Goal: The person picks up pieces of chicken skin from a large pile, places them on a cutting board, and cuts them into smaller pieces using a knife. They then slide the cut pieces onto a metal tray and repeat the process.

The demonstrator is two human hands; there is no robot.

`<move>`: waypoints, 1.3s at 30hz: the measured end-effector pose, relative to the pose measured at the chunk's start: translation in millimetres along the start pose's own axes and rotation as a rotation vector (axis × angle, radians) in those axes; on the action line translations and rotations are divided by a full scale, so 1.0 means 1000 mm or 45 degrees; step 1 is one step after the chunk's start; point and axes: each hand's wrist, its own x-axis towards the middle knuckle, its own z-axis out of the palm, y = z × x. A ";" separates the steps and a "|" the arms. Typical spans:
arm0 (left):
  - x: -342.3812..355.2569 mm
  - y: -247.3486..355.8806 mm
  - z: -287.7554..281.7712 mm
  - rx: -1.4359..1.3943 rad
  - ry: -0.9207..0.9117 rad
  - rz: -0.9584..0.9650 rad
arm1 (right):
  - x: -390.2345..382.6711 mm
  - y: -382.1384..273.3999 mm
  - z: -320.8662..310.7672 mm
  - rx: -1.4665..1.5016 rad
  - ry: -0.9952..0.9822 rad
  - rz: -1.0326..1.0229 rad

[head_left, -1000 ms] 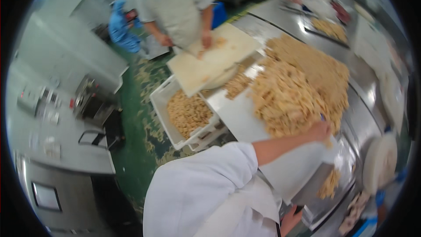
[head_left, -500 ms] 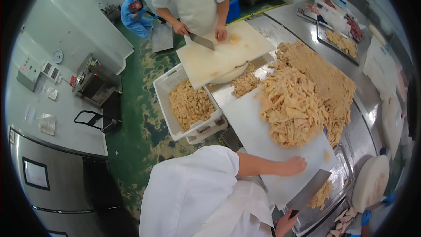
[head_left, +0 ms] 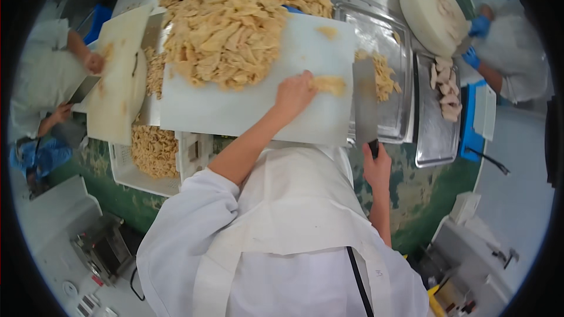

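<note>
My left hand [head_left: 295,97] is closed at a pale yellow piece [head_left: 328,84] on the white cutting board [head_left: 235,111], right of a large pile of similar strips [head_left: 217,41]. My right hand [head_left: 376,164] grips the black handle of a wide steel cleaver [head_left: 365,100], held upright along the board's right edge. Beside the blade, cut strips [head_left: 383,76] lie in a steel tray [head_left: 396,126].
At left, a person [head_left: 44,73] holds a knife by another board [head_left: 114,70], near a crate [head_left: 150,152] of pieces. At right, a blue-gloved person [head_left: 517,58] works at a round board [head_left: 429,12], near a tray of pale meat [head_left: 440,141].
My view has swung round, so the board now sits straight ahead. My left hand has gone from a bare part of the board to the yellow piece. The cleaver stays in my right hand.
</note>
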 end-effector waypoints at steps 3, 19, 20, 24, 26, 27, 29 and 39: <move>-0.010 -0.007 0.003 0.007 0.482 0.391 | -0.013 -0.024 -0.005 -0.308 0.037 -0.174; -0.019 -0.033 0.006 -0.196 0.572 0.578 | -0.037 -0.048 0.009 -0.377 -0.097 -0.338; -0.023 -0.036 0.001 -0.194 0.580 0.547 | -0.038 -0.051 0.013 -0.330 -0.103 -0.405; -0.032 -0.044 -0.029 -0.122 0.640 0.521 | -0.028 -0.031 0.026 -0.511 -0.143 -0.473; -0.033 -0.052 -0.049 -0.011 0.712 0.545 | -0.036 -0.036 0.011 -0.467 -0.145 -0.367; -0.029 -0.055 -0.063 0.086 0.779 0.579 | -0.040 -0.040 0.008 -0.429 -0.150 -0.352; -0.011 -0.053 -0.087 0.270 0.894 0.561 | -0.045 -0.052 0.010 -0.374 -0.203 -0.385; 0.037 -0.061 -0.141 1.001 0.322 0.312 | -0.002 -0.015 0.009 -0.281 -0.037 -0.167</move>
